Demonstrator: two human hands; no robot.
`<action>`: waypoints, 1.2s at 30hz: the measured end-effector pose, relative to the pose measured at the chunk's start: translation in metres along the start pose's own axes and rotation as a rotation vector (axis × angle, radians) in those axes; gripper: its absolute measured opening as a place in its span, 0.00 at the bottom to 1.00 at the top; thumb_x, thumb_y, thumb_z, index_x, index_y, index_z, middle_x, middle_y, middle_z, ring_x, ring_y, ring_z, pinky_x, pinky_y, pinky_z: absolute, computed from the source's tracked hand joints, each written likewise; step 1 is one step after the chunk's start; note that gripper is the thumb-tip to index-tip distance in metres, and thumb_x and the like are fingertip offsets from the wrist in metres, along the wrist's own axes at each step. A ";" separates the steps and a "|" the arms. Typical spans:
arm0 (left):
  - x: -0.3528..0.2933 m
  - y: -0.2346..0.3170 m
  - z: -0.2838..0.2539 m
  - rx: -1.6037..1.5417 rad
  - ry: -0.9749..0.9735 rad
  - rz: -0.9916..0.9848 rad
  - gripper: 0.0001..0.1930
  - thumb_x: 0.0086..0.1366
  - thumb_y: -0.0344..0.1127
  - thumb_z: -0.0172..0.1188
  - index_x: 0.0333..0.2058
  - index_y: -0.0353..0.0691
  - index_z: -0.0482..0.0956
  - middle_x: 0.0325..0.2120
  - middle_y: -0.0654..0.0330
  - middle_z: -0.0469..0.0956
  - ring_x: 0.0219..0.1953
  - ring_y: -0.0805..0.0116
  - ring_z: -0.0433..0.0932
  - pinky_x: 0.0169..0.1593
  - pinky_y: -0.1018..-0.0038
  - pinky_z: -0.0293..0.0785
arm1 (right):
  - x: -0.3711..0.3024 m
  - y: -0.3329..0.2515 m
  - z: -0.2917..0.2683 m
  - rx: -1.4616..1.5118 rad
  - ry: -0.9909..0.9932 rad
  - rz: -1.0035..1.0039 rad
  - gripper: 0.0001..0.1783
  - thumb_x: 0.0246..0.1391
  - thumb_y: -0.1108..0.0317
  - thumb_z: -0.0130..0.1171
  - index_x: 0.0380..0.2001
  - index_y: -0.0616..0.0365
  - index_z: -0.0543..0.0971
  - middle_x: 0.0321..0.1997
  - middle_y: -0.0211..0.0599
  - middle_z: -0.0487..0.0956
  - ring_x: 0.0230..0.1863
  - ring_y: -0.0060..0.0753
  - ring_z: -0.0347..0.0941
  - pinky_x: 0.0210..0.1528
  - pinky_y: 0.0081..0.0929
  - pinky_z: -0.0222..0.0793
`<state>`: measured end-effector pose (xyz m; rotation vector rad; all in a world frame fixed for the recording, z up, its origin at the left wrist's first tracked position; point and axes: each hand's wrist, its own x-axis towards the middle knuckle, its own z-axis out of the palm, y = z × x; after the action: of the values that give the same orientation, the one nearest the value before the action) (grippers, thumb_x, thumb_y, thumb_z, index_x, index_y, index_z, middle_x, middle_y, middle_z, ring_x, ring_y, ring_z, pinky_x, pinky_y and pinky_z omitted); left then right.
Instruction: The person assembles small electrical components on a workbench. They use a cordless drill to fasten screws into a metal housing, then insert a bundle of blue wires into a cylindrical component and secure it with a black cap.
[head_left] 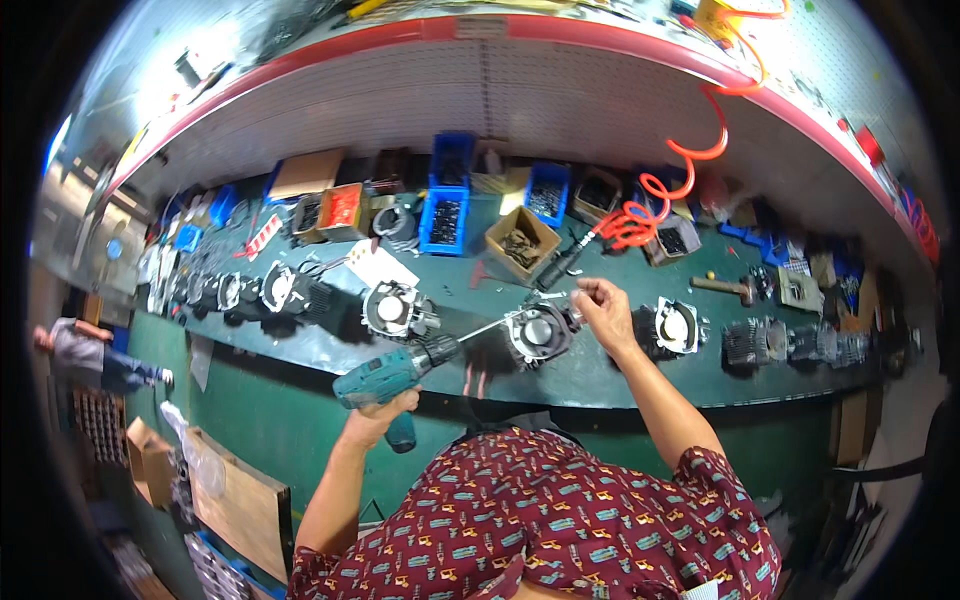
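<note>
Motor housing (541, 335) sits near the green bench (455, 287)'s front edge, prob for easy reach. L hand (378, 413) is wrapped round the cordless drill (384, 378), held so the long bit (484, 330) points at the housing. R hand (606, 312) is just beside the housing's right; can't tell from my end if it's pinching anything. Parts box (506, 260) + orange coiled hose (640, 224) behind, similar unit (394, 309) on the left, so I've ltd room.

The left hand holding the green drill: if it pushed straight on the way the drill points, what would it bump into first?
Led by the drill bit, the left hand would likely meet the grey metal housing just ahead, though depth is unclear: the tip may already touch it.
</note>
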<state>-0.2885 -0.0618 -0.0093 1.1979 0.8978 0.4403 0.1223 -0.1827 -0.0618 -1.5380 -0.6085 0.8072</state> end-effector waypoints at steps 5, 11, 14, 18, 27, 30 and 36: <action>0.015 0.002 -0.003 0.197 -0.018 0.001 0.14 0.62 0.34 0.72 0.45 0.40 0.82 0.37 0.66 0.81 0.39 0.74 0.77 0.44 0.72 0.75 | -0.004 0.059 -0.001 -0.498 0.197 -0.323 0.27 0.52 0.60 0.69 0.52 0.65 0.78 0.57 0.51 0.78 0.57 0.48 0.74 0.58 0.38 0.70; 0.035 0.012 0.010 0.372 -0.045 -0.044 0.14 0.63 0.33 0.71 0.47 0.41 0.82 0.41 0.66 0.81 0.42 0.76 0.76 0.47 0.71 0.74 | -0.005 0.098 0.027 -0.463 0.188 -0.256 0.31 0.53 0.57 0.67 0.56 0.63 0.76 0.61 0.56 0.75 0.64 0.56 0.69 0.68 0.44 0.61; 0.044 0.018 0.025 0.426 -0.089 0.047 0.17 0.63 0.33 0.70 0.50 0.40 0.81 0.42 0.66 0.81 0.44 0.75 0.76 0.50 0.71 0.74 | -0.001 0.116 0.027 -0.475 0.239 -0.335 0.28 0.52 0.57 0.67 0.53 0.61 0.78 0.59 0.56 0.77 0.61 0.56 0.71 0.66 0.44 0.64; 0.051 0.027 0.031 0.536 -0.127 0.065 0.18 0.64 0.32 0.69 0.52 0.38 0.81 0.43 0.65 0.82 0.45 0.75 0.78 0.51 0.72 0.75 | -0.004 0.107 0.033 -0.421 0.237 -0.311 0.26 0.53 0.58 0.67 0.52 0.61 0.79 0.55 0.53 0.79 0.58 0.56 0.73 0.63 0.44 0.65; 0.095 0.138 0.079 1.279 -0.215 0.196 0.26 0.52 0.52 0.76 0.46 0.47 0.84 0.41 0.52 0.85 0.46 0.52 0.84 0.51 0.61 0.79 | -0.002 0.105 0.030 -0.469 0.213 -0.313 0.24 0.56 0.58 0.65 0.52 0.62 0.79 0.50 0.50 0.81 0.55 0.55 0.73 0.61 0.45 0.65; 0.114 0.187 0.132 1.463 -0.385 0.212 0.25 0.51 0.53 0.75 0.46 0.49 0.84 0.39 0.54 0.86 0.44 0.53 0.84 0.50 0.61 0.80 | -0.003 0.105 0.027 -0.457 0.200 -0.322 0.24 0.57 0.58 0.64 0.52 0.61 0.80 0.49 0.50 0.81 0.54 0.55 0.73 0.61 0.44 0.65; 0.153 0.204 0.175 1.601 -0.551 0.207 0.26 0.51 0.50 0.74 0.48 0.50 0.83 0.44 0.54 0.85 0.48 0.51 0.83 0.53 0.59 0.79 | -0.003 0.103 0.031 -0.467 0.193 -0.307 0.23 0.58 0.57 0.62 0.52 0.61 0.80 0.50 0.51 0.80 0.55 0.54 0.72 0.62 0.44 0.64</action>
<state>-0.0276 0.0107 0.1403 2.6845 0.5253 -0.6316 0.0890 -0.1787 -0.1642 -1.8559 -0.9052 0.2865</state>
